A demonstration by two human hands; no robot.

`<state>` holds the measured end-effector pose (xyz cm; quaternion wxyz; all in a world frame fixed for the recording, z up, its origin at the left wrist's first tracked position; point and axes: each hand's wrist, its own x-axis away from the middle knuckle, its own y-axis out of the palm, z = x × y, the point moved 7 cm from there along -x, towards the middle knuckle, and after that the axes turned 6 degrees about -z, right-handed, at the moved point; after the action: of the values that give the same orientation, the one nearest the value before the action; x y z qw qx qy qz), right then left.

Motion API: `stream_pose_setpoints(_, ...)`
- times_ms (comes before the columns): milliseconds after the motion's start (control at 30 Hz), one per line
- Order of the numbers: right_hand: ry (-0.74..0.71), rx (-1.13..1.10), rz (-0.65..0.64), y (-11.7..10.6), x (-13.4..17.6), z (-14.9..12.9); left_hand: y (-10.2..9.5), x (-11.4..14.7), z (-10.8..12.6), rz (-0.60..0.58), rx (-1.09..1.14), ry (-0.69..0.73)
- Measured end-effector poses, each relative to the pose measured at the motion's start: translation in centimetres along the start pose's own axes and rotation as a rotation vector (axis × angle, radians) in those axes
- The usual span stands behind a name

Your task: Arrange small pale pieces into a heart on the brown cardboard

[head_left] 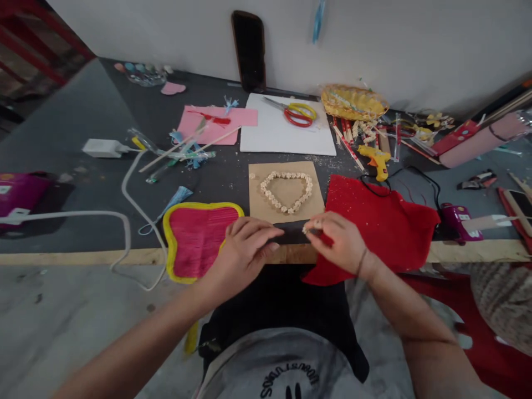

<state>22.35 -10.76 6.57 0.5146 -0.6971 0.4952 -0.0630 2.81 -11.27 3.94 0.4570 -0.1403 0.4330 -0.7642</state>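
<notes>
My right hand [338,241] is closed in a pinch on a small cream-coloured flower-like piece [306,228], held just over the table's front edge. Across from it, my left hand [249,244] has its fingers stretched out, with nothing visible in them. Just beyond both hands lies a square of brown cardboard [286,191], bearing a heart outline [291,208] made of similar cream pieces. Under my right hand spreads a red cloth [382,221] that hangs over the edge. Beside my left hand is a pink piece with a yellow border [195,238].
Scissors [297,113] lie on a white board [286,138] behind the cardboard. A yellow glue gun [376,159] with a black cord stands right of it. Farther back sit a wicker basket [353,102] and a phone [249,52] leaning on the wall. A white cable [124,221] crosses the left side.
</notes>
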Motion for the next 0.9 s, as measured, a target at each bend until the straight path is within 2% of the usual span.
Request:
stream_pose_setpoints(67,-0.059,-0.023,0.014,1.4,0.5,-1.9,0.5,-0.1,1.2,-0.015,0.094,0.033)
stream_pose_setpoints(200,-0.027,-0.082,0.040,3.1,1.1,-3.3,0.7,0.0,1.7,-0.027,0.143,0.019)
stream_pose_setpoints(333,-0.009,-0.169,0.065,3.9,1.5,-3.7,0.8,0.5,1.2,-0.026,0.157,0.016)
stream_pose_setpoints(633,-0.090,-0.192,0.067,4.8,1.8,-4.2,1.4,0.8,0.2,-0.041,0.113,0.018)
stream_pose_setpoints(900,-0.036,-0.192,0.032,5.4,2.1,-3.6,1.7,0.6,-0.5,-0.066,0.053,0.015)
